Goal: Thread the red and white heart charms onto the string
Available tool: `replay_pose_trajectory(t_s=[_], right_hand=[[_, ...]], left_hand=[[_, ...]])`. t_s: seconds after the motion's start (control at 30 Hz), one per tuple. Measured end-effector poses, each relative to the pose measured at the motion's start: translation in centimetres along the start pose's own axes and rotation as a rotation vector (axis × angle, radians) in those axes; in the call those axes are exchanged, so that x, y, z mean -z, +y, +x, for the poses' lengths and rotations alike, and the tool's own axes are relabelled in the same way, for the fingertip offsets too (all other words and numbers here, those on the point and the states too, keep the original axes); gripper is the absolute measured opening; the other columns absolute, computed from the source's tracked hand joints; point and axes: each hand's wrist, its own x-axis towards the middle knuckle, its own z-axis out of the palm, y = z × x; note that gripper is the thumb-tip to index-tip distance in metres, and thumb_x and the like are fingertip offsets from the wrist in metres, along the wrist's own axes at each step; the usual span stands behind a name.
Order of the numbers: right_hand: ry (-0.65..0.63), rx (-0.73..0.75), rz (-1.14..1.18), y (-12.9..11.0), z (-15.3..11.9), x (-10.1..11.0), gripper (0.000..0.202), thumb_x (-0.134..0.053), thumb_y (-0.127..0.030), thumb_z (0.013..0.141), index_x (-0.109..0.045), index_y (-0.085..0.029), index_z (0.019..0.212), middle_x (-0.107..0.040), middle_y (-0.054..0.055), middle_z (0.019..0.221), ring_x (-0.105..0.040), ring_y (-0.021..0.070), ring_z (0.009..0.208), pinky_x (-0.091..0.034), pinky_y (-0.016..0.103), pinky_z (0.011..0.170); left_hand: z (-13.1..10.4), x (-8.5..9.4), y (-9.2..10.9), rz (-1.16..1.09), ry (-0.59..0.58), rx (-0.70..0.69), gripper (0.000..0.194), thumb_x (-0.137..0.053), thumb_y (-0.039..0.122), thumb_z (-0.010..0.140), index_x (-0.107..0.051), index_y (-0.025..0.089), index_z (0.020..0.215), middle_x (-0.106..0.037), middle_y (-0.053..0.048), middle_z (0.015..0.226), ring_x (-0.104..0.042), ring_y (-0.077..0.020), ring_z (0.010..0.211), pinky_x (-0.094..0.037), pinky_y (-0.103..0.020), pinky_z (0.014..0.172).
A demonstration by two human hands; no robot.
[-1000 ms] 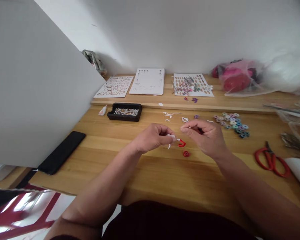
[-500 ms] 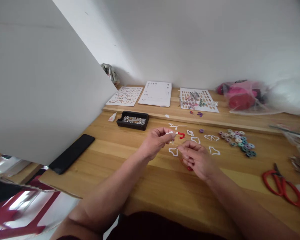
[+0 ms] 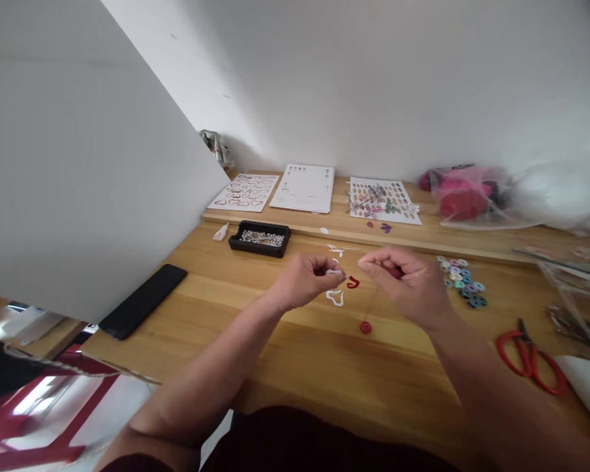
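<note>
Between the thumb and fingers of my left hand [image 3: 302,282] is a small white outline cutout, its end wound in red thread [image 3: 353,283]. My right hand [image 3: 410,285] is to the right of it, thumb and forefinger pinched on a fine red thread that is barely visible. A thin strand runs down to a red bobbin [image 3: 366,326] below the hands. Just under my left fingers a white curved cutout [image 3: 335,298] lies on the wooden table [image 3: 295,367]. Behind it is a white leafy sprig cutout [image 3: 341,250]. My right hand hides the table beneath it.
Colored bobbins [image 3: 465,282] lie to the right, with red-handled scissors [image 3: 531,360] nearer me. A black tray of beads [image 3: 259,238], a small white bottle [image 3: 221,232] and a black phone-like slab [image 3: 143,301] are leftward. Printed sheets [image 3: 303,188] rest on the raised back ledge.
My right hand has risen and moved right, away from the left. The red bobbin, partly covered before, now shows. The wound cutout in my left hand has dropped slightly and tilted.
</note>
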Motion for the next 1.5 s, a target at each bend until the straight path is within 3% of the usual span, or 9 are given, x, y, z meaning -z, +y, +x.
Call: replay_pose_trajectory(t_s=[0.2,0.3,0.43,0.57,0.73,1.03,1.23,1.37,1.5], right_hand=[[-0.064,-0.196,0.368,1.4,2.5,-0.5,0.019,-0.075,-0.038,0.077,-0.071,-0.020,0.073,-0.048,-0.004,0.053,-0.034,0.0091,0.049,-0.024,0.026,0.047],[-0.113,-0.349,0.679,1.7,2.7,-1.4,0.025,-0.081,-0.041,0.069,-0.068,-0.020,0.070,-0.052,-0.004,0.054,-0.033,0.0074,0.045,-0.023,0.025,0.046],[-0.139,-0.448,0.904,1.3,2.5,-2.5,0.027,-0.084,-0.036,0.065,-0.062,-0.020,0.064,-0.040,-0.008,0.049,-0.026,0.0060,0.044,-0.022,0.024,0.046],[-0.128,-0.394,0.820,0.2,2.6,-2.5,0.027,-0.081,-0.038,0.070,-0.061,-0.020,0.065,-0.041,-0.007,0.053,-0.029,0.0070,0.047,-0.023,0.025,0.047],[-0.062,-0.163,0.372,-1.2,2.5,-1.0,0.025,-0.071,-0.037,0.082,-0.064,-0.019,0.067,-0.037,-0.006,0.053,-0.028,0.0092,0.050,-0.021,0.026,0.048],[0.136,0.131,0.024,-1.6,3.8,1.7,0.010,-0.068,-0.031,0.088,-0.073,-0.024,0.082,-0.032,-0.006,0.053,-0.029,0.0108,0.050,-0.025,0.028,0.049],[0.074,-0.040,0.314,-0.2,6.3,1.4,0.015,-0.075,-0.035,0.079,-0.070,-0.023,0.072,-0.043,-0.005,0.053,-0.032,0.0103,0.050,-0.025,0.027,0.048],[-0.041,-0.293,0.718,0.6,6.7,-0.3,0.025,-0.082,-0.040,0.068,-0.066,-0.021,0.069,-0.047,-0.005,0.054,-0.031,0.0076,0.046,-0.022,0.025,0.044],[-0.110,-0.404,0.852,0.8,6.0,-2.0,0.027,-0.085,-0.036,0.064,-0.063,-0.021,0.068,-0.047,-0.007,0.054,-0.029,0.0056,0.043,-0.020,0.024,0.043]], left_hand=[[0.1,0.7,2.3,-0.189,-0.101,-0.025,0.026,-0.077,0.039,0.074,-0.068,0.015,0.077,-0.058,0.002,0.066,-0.043,-0.0071,0.057,-0.029,-0.023,0.055],[0.7,1.0,3.3,-0.289,-0.071,-0.044,0.028,-0.078,0.040,0.073,-0.066,0.015,0.076,-0.056,0.003,0.063,-0.039,-0.0056,0.053,-0.024,-0.023,0.051],[1.9,1.1,4.2,-0.411,0.022,-0.085,0.029,-0.079,0.040,0.072,-0.064,0.015,0.076,-0.051,0.004,0.059,-0.032,-0.0045,0.049,-0.018,-0.024,0.049],[2.8,1.1,5.1,-0.392,0.146,-0.147,0.029,-0.079,0.039,0.070,-0.062,0.015,0.074,-0.054,0.003,0.063,-0.035,-0.0052,0.052,-0.023,-0.024,0.052],[3.4,1.9,5.6,-0.183,0.243,-0.233,0.025,-0.074,0.038,0.076,-0.064,0.015,0.075,-0.054,0.003,0.066,-0.040,-0.0071,0.058,-0.030,-0.024,0.057],[3.7,2.8,6.2,0.141,0.021,-0.224,0.020,-0.069,0.036,0.079,-0.068,0.017,0.075,-0.053,0.002,0.062,-0.040,-0.0082,0.054,-0.027,-0.024,0.051],[3.9,3.0,6.7,-0.023,-0.189,-0.223,0.017,-0.073,0.033,0.078,-0.069,0.017,0.078,-0.059,0.001,0.069,-0.046,-0.0080,0.060,-0.034,-0.024,0.058],[4.1,2.9,6.5,-0.203,-0.160,-0.198,0.019,-0.075,0.034,0.077,-0.068,0.017,0.077,-0.054,0.004,0.062,-0.038,-0.0061,0.054,-0.028,-0.024,0.053],[4.5,2.9,6.2,-0.302,-0.043,-0.211,0.020,-0.077,0.034,0.075,-0.067,0.017,0.075,-0.054,0.004,0.061,-0.035,-0.0055,0.051,-0.024,-0.024,0.050]])
